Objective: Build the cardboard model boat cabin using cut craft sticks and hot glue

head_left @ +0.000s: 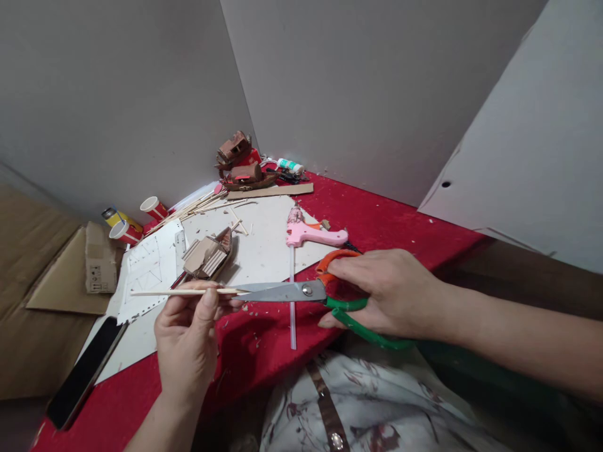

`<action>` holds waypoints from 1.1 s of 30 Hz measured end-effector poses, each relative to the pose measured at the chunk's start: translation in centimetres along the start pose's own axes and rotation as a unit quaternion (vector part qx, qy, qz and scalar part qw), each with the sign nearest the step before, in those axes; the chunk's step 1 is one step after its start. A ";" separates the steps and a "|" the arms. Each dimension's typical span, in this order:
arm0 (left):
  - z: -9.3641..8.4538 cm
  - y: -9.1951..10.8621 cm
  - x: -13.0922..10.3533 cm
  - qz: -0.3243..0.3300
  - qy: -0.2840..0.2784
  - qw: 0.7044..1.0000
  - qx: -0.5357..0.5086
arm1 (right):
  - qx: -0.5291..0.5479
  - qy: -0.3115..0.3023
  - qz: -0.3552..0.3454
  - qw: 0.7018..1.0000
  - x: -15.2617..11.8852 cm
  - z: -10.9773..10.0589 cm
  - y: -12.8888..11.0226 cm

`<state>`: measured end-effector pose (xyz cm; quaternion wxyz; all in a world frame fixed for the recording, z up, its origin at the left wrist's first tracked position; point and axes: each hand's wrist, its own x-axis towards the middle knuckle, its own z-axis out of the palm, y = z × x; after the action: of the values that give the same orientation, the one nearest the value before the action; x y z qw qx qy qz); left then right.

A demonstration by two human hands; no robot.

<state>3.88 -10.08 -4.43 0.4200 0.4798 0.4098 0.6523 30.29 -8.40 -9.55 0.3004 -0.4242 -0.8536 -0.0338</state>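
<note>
My left hand (pixel 188 333) pinches a thin wooden stick (pixel 160 293) between thumb and fingers, the stick lying level and pointing left. Its right end lies at the blades of the scissors (pixel 287 292), which are slightly parted. Fingers of my right hand (pixel 386 295) are in the orange and green handles. Beyond my left hand stands a small cardboard boat model (pixel 207 253) on the white board (pixel 264 251). A pink glue gun (pixel 315 235) lies behind the scissors, with a clear glue stick (pixel 293 326) passing beneath the blades toward me.
Two brown models (pixel 247 176) stand at the back by a cardboard strip (pixel 271 191) and a bundle of sticks (pixel 198 206). Paper cups (pixel 125 232), a drawn sheet (pixel 146 270), a black phone (pixel 85 373) and cardboard boxes (pixel 101 267) are on the left. Grey panels rise behind.
</note>
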 end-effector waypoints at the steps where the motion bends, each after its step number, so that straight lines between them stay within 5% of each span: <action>1: 0.0 0.0 0.0 0.002 0.001 1.000 0.004 | -0.009 0.001 -0.005 1.000 0.0 0.0 0.0; 28: 0.2 -0.2 -0.1 -0.024 -0.010 1.000 0.000 | -0.005 -0.020 -0.028 0.999 -0.1 -0.1 -0.1; 33: 0.3 -0.3 0.1 -0.032 -0.019 0.999 -0.018 | 0.066 -0.002 0.045 0.997 -0.5 0.5 -0.1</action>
<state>4.24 -9.81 -4.61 0.4566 0.4709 0.4051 0.6369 30.15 -8.66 -10.19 0.3273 -0.4419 -0.8344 0.0373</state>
